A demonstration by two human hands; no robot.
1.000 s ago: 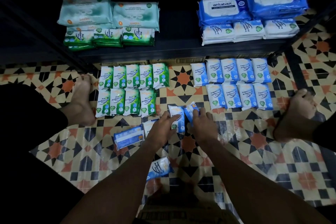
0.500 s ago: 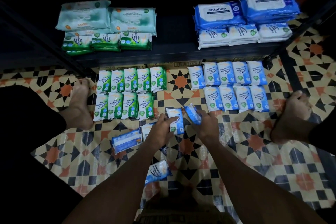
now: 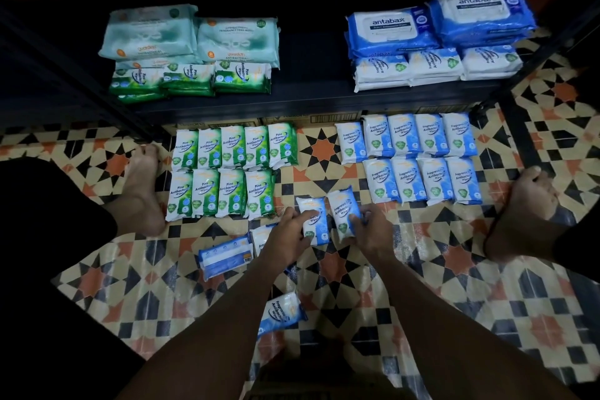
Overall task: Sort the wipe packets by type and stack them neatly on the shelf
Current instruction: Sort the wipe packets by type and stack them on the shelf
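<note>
head view: my left hand (image 3: 285, 237) grips one blue packet (image 3: 313, 217), my right hand (image 3: 373, 230) a second packet (image 3: 344, 208), fingers curled round each. i hold them side by side, labels up, probably to match them to the blue rows (image 3: 422, 159) before the shelf (image 3: 308, 97).

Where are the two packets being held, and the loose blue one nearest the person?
Left packet (image 3: 318, 227): head view, lower printed front.
Right packet (image 3: 342, 206): head view, middle of its label.
Nearest loose packet (image 3: 285, 311): head view, centre of its front.
</note>
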